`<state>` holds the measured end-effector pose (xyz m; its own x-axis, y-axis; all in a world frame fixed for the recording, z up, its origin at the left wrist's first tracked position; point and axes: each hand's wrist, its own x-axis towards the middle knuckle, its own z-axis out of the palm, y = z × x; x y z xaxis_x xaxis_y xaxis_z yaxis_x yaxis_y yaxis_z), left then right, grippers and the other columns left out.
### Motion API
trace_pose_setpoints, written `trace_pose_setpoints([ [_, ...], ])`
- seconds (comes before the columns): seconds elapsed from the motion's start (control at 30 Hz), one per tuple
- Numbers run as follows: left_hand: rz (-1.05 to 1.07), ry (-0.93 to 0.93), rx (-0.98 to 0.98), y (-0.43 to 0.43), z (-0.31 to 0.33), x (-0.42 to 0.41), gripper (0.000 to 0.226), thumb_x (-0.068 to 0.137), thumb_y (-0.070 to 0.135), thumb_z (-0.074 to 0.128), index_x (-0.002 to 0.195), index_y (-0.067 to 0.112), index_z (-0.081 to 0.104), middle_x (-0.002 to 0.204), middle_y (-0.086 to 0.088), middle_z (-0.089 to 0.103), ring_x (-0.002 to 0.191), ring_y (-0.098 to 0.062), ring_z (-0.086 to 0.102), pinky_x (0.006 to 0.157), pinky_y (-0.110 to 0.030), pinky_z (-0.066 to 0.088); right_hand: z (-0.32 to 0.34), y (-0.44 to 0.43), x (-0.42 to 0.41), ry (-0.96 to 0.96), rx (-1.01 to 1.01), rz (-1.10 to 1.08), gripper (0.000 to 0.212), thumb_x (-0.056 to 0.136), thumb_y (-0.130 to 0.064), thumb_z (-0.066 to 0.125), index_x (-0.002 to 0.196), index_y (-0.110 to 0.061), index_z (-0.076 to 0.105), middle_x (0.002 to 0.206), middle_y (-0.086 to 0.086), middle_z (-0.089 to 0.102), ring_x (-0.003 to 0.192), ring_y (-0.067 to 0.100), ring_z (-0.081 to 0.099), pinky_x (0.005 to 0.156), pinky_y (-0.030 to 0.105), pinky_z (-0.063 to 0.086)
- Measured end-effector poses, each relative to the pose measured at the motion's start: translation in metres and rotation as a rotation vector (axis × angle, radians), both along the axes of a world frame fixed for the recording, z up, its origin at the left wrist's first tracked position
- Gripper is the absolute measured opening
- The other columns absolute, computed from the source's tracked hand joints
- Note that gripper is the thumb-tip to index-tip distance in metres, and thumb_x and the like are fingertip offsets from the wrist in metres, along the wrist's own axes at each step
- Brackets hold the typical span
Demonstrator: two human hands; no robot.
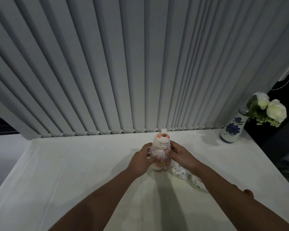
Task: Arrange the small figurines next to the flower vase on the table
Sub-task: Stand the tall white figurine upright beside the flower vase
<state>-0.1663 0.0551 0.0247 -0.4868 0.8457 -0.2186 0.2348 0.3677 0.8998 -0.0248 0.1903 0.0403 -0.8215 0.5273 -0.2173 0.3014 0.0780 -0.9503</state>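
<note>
Holding the doll figurine upright between my left hand and right hand (vase well apart, far right); no legible writing.

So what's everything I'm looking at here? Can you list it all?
doll figurine: one, white and pink with a painted face, upright mid-table, held between both hands
small figurines: two, white with red marks, lying on the table under the right forearm, partly hidden
flower vase: one, white with blue flowers, far right of the table
flowers: a bunch, white with green leaves, in the vase
table: one, covered in white cloth
vertical blinds: one set, grey, behind the table
left hand: one, on the doll's left side
right hand: one, on the doll's right side
</note>
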Motion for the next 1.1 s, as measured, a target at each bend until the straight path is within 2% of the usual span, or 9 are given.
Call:
trace_pose_setpoints([
  [0.2, -0.082, 0.074, -0.035, 0.003, 0.007, 0.007, 0.065, 0.078, 0.046, 0.068, 0.134, 0.032, 0.039, 0.126, 0.009, 0.063, 0.102, -0.014, 0.067, 0.095, -0.041, 0.051, 0.009, 0.006, 0.005, -0.081, -0.045, -0.042, 0.03, 0.096, -0.01, 0.051, 0.123, -0.024, 0.055, 0.103, -0.011, 0.067, 0.086, -0.006, 0.064, 0.065, 0.008, 0.047],
  [0.3, -0.105, 0.075, -0.057, 0.004, -0.004, 0.002, 0.078, 0.072, 0.058, 0.067, 0.138, 0.037, 0.031, 0.131, 0.008, 0.06, 0.104, -0.015, 0.066, 0.096, -0.043, 0.052, 0.009, 0.009, 0.006, -0.123, -0.042, -0.06, 0.028, 0.096, -0.016, 0.053, 0.119, -0.032, 0.057, 0.106, -0.009, 0.066, 0.099, 0.011, 0.06, 0.077, 0.025, 0.045],
  [0.4, -0.121, 0.101, -0.076, 0.002, -0.005, 0.001, 0.084, 0.074, 0.05, 0.069, 0.143, 0.032, 0.025, 0.137, 0.004, 0.055, 0.119, -0.02, 0.057, 0.102, -0.041, 0.046, 0.01, 0.01, 0.007, -0.148, -0.067, -0.059, 0.028, 0.094, -0.022, 0.057, 0.119, -0.033, 0.058, 0.117, -0.006, 0.066, 0.112, 0.016, 0.057, 0.09, 0.036, 0.043],
  [0.53, -0.155, 0.123, -0.077, 0.003, -0.01, -0.004, 0.094, 0.076, 0.037, 0.075, 0.148, 0.026, 0.015, 0.145, -0.002, 0.047, 0.131, -0.021, 0.046, 0.103, -0.034, 0.041, 0.012, 0.011, 0.01, -0.205, -0.019, 0.009, 0.05, 0.085, -0.011, 0.067, 0.131, -0.026, 0.052, 0.127, -0.007, 0.062, 0.116, 0.005, 0.056, 0.087, 0.02, 0.049],
  [0.63, -0.178, 0.098, -0.054, 0.005, -0.018, -0.009, 0.101, 0.075, 0.034, 0.077, 0.15, 0.024, 0.009, 0.149, 0.0, 0.041, 0.135, -0.019, 0.041, 0.1, -0.028, 0.039, 0.002, 0.013, 0.007, -0.305, 0.081, 0.032, 0.06, 0.076, -0.008, 0.073, 0.129, -0.025, 0.052, 0.128, -0.008, 0.06, 0.118, 0.004, 0.053, 0.103, 0.03, 0.042],
  [0.77, -0.232, 0.092, -0.026, 0.012, -0.029, -0.019, 0.097, 0.073, 0.034, 0.078, 0.148, 0.028, 0.016, 0.141, 0.006, 0.05, 0.126, -0.013, 0.047, 0.096, -0.029, 0.044, -0.002, 0.014, 0.001, -0.376, 0.152, 0.039, 0.051, 0.076, -0.005, 0.072, 0.118, -0.026, 0.052, 0.109, -0.014, 0.061, 0.097, -0.005, 0.054, 0.084, 0.017, 0.041],
  [0.87, -0.255, 0.073, -0.007, 0.017, -0.033, -0.028, 0.088, 0.075, 0.03, 0.077, 0.144, 0.033, 0.022, 0.123, 0.013, 0.056, 0.12, -0.011, 0.052, 0.091, -0.027, 0.046, -0.007, 0.015, -0.004, -0.38, 0.187, 0.017, 0.05, 0.074, -0.006, 0.075, 0.114, -0.026, 0.053, 0.101, -0.015, 0.061, 0.093, 0.0, 0.056, 0.085, 0.022, 0.043],
  [0.97, -0.31, 0.079, -0.014, 0.019, -0.03, -0.036, 0.088, 0.076, 0.03, 0.076, 0.144, 0.035, 0.022, 0.126, 0.015, 0.055, 0.12, -0.012, 0.053, 0.098, -0.033, 0.047, -0.013, 0.012, -0.005, -0.387, 0.226, -0.02, 0.059, 0.072, -0.015, 0.08, 0.123, -0.02, 0.051, 0.108, -0.006, 0.061, 0.101, 0.013, 0.057, 0.088, 0.027, 0.045],
  [1.1, -0.367, 0.071, -0.045, 0.024, -0.027, -0.043, 0.089, 0.074, 0.032, 0.079, 0.143, 0.039, 0.023, 0.132, 0.018, 0.054, 0.12, -0.009, 0.052, 0.095, -0.028, 0.047, -0.019, 0.009, -0.005, -0.372, 0.257, -0.08, 0.063, 0.07, -0.024, 0.081, 0.125, -0.023, 0.05, 0.1, -0.012, 0.057, 0.094, 0.009, 0.054, 0.075, 0.019, 0.041],
])
